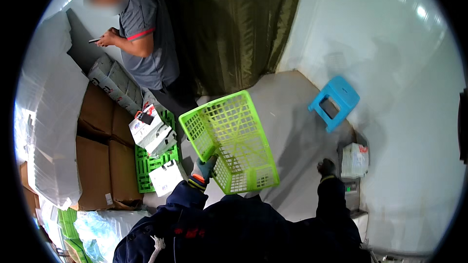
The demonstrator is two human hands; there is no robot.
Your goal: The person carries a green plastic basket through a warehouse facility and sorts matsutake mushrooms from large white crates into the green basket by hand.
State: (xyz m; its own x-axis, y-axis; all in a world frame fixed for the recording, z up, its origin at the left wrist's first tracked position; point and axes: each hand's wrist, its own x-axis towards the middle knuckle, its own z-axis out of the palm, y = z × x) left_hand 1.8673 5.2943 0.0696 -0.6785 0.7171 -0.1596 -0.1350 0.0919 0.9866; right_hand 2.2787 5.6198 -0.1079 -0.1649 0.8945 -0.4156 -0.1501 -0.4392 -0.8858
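Observation:
My left hand (205,168), in a grey glove with an orange and yellow cuff, is closed on the near left side of a bright green plastic basket (247,151). The basket is tilted, its open side facing up towards me, and nothing lies in it. Dark-gloved, my right hand (326,167) is held out to the right, its fingers curled with nothing visible in them. Nearest to it is a stack of white cartons (355,160) by the wall, apart from the hand.
A blue plastic stool (337,101) stands by the right wall. On the left, white boxes (152,130) sit on a green pallet (142,165) beside large brown cartons (92,175). Beyond them a person (151,34) stands holding a phone. A dark green curtain (224,29) hangs at the back.

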